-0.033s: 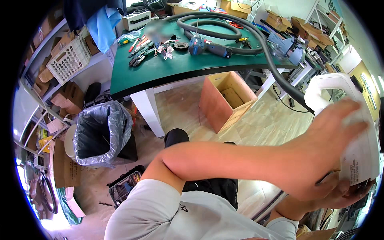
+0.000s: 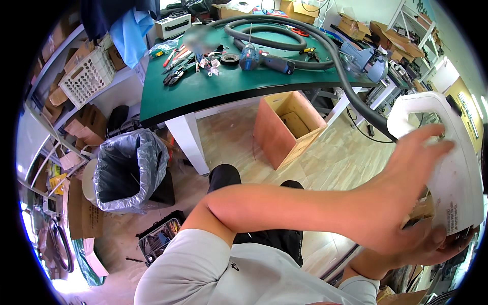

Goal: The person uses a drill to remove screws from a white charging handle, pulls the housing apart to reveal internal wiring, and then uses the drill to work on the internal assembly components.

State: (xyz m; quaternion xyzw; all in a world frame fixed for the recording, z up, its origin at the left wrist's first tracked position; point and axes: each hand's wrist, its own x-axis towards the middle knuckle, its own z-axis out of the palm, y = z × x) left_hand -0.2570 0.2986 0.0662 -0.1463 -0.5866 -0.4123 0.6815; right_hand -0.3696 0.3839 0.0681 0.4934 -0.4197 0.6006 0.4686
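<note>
A white housing (image 2: 457, 183) with a looped handle stands at my right, a thick black hose (image 2: 356, 101) reaching toward it. My left hand (image 2: 401, 188) crosses over to the housing, its fingers apart and slightly blurred near the handle; whether they touch it I cannot tell. My right hand (image 2: 439, 244) is curled at the housing's lower edge, gripping it, partly behind my left hand.
A green table (image 2: 173, 96) bears tools, tape, hose coils and a blue-grey device (image 2: 371, 63). Below are a wooden box (image 2: 274, 132), a lined bin (image 2: 112, 173) and an open toolbox (image 2: 157, 239). Cluttered shelves (image 2: 66, 46) line the left side.
My left hand has shifted a little to the left along the housing, uncovering more of its lower face. My right hand stays at the lower edge.
</note>
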